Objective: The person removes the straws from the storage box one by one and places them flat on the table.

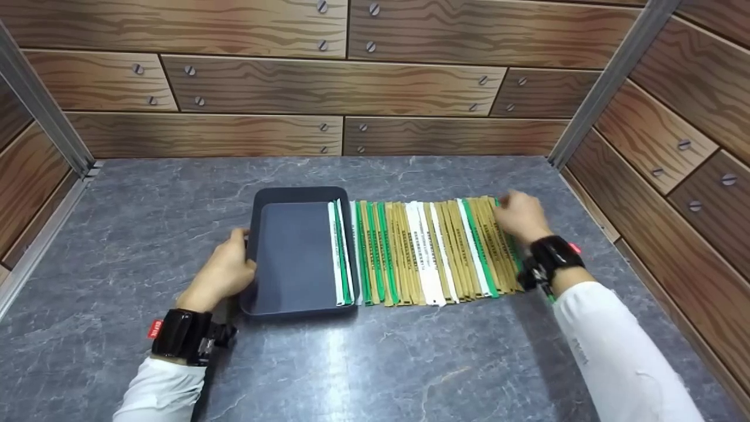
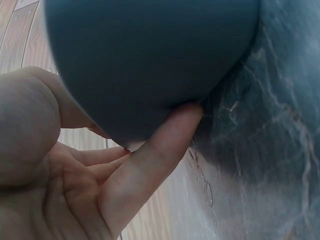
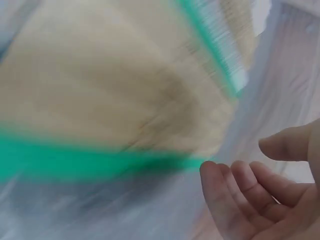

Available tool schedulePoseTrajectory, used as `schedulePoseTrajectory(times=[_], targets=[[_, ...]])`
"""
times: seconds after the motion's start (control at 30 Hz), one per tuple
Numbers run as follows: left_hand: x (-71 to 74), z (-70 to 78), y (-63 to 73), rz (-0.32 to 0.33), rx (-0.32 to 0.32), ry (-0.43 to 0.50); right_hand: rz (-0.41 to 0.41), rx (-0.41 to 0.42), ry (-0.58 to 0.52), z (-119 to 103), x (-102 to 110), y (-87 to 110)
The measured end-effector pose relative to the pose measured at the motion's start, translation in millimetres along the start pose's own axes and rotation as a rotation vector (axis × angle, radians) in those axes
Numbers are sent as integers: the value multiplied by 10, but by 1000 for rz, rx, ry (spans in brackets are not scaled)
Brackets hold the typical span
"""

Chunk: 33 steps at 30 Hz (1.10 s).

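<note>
A dark blue-grey rectangular tray [image 1: 299,252] lies on the table, a few white and green slim paper sachets [image 1: 341,252] along its right inner side. At its left wall my left hand [image 1: 220,269] grips the rim; a finger [image 2: 175,130] presses the outer wall in the left wrist view. A row of brown, green and white printed sachets [image 1: 433,252] extends rightward from the tray. My right hand [image 1: 520,215] is over the row's far right end. In the right wrist view its fingertips [image 3: 207,167] are at the end of a green sachet [image 3: 90,157], with the thumb apart.
The grey marbled tabletop [image 1: 381,363] surrounds the tray and row. Wood-patterned panels [image 1: 334,85] stand behind and at both sides, with metal posts [image 1: 615,76] at the corners. Each wrist wears a black camera strap [image 1: 183,335].
</note>
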<state>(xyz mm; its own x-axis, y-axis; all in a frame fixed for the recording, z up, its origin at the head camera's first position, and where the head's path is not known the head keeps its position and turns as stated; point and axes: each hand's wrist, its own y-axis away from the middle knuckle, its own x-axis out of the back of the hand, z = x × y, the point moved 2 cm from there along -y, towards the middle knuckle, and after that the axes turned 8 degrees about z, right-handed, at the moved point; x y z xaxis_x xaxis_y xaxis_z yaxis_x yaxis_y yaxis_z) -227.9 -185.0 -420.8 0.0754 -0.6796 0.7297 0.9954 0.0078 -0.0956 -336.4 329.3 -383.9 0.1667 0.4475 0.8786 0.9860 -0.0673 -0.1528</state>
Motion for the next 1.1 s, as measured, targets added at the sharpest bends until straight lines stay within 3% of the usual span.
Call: schedulePoseTrajectory(times=[0.17,0.37,0.57,0.77,0.9,1.1], targets=[[1,0,0,4,-7,3,-8,110,-106,-746,-132,-4],[9,-11,-5,-2,2,15,-127,181,-213,-1663,-439,128],[2,-9,-1,-4,14,18,-222,292,-125,-2372,-788,290],[-5,-11,2,-11,30,24,-284,352,18,-2761,-1101,349],[-6,-4,6,-21,42,32,-312,364,146,-2848,-1288,397],[7,-3,9,-19,46,31,-293,394,304,-2915,-1473,435]])
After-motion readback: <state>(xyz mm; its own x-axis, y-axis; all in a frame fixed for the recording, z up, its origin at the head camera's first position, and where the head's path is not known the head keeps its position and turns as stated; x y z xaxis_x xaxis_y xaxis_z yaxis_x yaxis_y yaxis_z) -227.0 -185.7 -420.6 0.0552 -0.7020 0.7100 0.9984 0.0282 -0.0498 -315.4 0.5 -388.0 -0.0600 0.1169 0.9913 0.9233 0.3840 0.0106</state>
